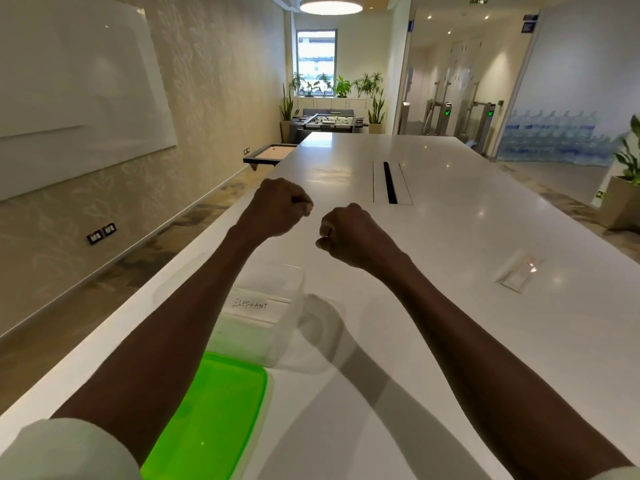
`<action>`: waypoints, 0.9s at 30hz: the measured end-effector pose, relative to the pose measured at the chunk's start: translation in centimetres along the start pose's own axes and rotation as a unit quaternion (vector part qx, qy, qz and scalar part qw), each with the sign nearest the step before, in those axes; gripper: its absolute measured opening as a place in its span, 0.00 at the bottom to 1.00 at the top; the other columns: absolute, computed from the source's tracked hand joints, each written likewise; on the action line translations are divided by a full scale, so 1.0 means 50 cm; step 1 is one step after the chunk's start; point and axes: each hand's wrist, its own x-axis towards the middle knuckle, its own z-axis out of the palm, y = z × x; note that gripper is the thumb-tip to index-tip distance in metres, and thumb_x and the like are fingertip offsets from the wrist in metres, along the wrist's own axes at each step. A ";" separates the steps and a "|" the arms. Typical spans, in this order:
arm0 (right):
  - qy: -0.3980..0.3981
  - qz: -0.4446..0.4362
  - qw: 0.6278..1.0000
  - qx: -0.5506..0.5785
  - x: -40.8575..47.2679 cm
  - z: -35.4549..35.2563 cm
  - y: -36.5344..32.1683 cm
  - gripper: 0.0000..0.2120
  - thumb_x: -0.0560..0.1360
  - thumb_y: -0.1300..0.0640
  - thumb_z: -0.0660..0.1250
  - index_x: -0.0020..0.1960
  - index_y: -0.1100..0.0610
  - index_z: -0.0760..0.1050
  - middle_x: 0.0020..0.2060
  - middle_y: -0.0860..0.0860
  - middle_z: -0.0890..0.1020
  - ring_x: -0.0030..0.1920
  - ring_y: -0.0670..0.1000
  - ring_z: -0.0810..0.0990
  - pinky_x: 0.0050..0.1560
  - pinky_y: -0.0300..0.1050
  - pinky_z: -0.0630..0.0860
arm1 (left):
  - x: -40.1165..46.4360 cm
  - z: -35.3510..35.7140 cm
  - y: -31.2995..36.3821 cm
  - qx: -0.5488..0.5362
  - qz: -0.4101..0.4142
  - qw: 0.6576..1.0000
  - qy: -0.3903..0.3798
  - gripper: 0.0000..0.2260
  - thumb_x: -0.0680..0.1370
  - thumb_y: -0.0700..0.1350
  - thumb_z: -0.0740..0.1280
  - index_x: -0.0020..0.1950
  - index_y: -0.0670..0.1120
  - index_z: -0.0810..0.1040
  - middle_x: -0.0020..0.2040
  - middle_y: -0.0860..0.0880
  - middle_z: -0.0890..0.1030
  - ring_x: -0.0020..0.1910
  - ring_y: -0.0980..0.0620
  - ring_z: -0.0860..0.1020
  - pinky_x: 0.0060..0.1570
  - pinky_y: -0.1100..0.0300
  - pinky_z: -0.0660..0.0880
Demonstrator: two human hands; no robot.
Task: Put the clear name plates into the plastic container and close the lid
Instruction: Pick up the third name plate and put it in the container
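My left hand (280, 206) and my right hand (349, 233) are both clenched into fists, held above the white table (450, 237) with nothing in them. Below my left forearm stands the clear plastic container (277, 327). Inside it a clear name plate (258, 304) with "ELEPHANT" written on its card shows through the wall. The bright green lid (214, 417) lies flat on the table just in front of the container, partly hidden by my left arm. Another clear name plate (517, 273) lies on the table to the right, beyond my right arm.
A black cable slot (390, 183) runs along the table's middle. The table's left edge drops to a carpeted floor beside a wall with a whiteboard (76, 98). Planters, a foosball table and glass doors stand far behind.
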 end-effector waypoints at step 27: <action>0.049 0.416 0.843 0.337 -0.038 0.220 0.323 0.18 0.65 0.58 0.78 0.52 0.63 0.82 0.48 0.59 0.85 0.50 0.60 0.84 0.54 0.58 0.79 | -0.030 0.395 0.041 -0.190 -0.328 0.920 0.098 0.16 0.78 0.34 0.59 0.65 0.39 0.77 0.64 0.41 0.79 0.65 0.44 0.75 0.68 0.55 0.68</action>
